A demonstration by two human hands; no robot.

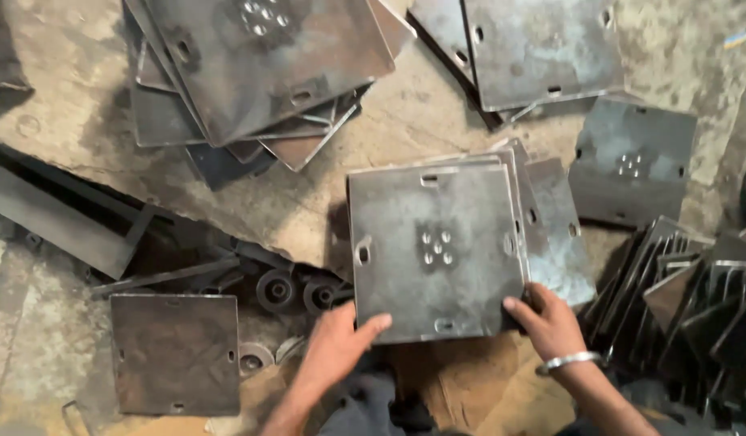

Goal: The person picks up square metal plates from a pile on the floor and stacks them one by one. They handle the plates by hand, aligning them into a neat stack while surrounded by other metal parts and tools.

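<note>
A square grey steel plate point(433, 246) with a cluster of small holes at its middle and slots near its edges lies on top of a short stack of like plates point(554, 234). My left hand point(336, 347) grips the plate's near left corner, thumb on top. My right hand point(546, 319), with a silver bangle on the wrist, holds the near right corner, fingers curled under the edge.
A heap of plates point(260, 73) lies at the far left, another pile point(534, 48) at the far right, a single plate point(631, 161) to the right. Plates stand on edge point(687, 299) at the right. A lone plate point(175, 351) and round metal rollers point(276, 291) sit at the left on the stone floor.
</note>
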